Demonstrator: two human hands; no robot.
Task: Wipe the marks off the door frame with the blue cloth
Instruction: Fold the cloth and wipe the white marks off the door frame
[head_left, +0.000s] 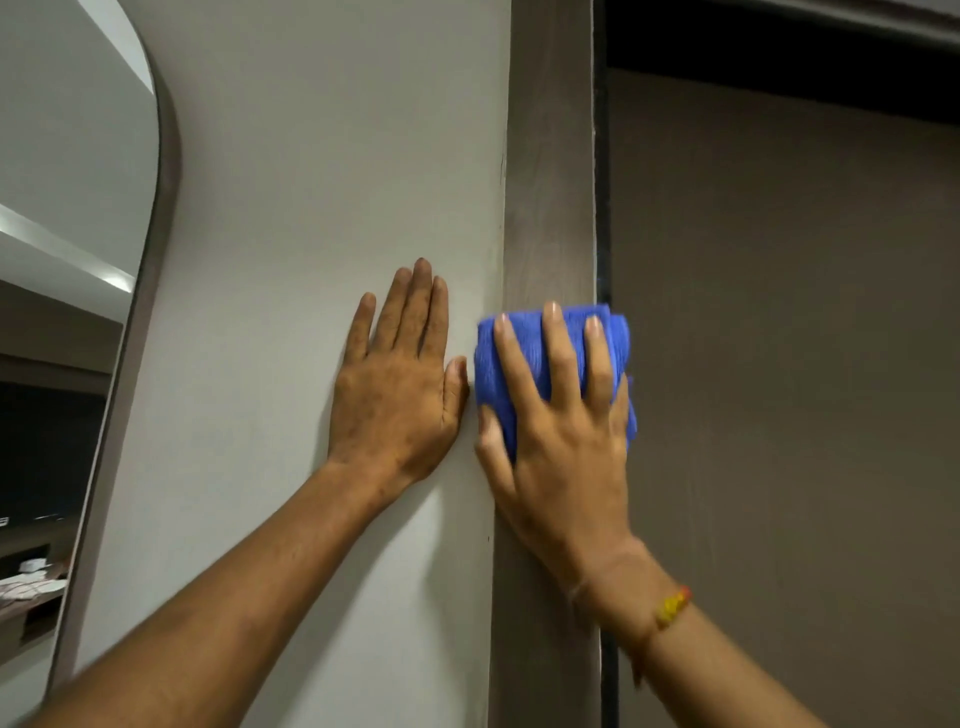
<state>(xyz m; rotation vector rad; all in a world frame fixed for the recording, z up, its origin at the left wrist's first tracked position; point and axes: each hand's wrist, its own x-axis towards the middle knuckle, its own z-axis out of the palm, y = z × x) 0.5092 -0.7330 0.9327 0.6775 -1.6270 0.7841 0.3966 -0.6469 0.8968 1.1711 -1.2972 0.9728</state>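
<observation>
The right hand presses the blue cloth (folded into a pad) against the door frame — fingers spread over it. The left hand lies open and flat on the wall just beside it.

I see the door frame running down the middle of the picture, wall to its left, door to its right. My right hand presses the cloth on the frame at centre; my left hand lies flat on the wall just beside it.
</observation>
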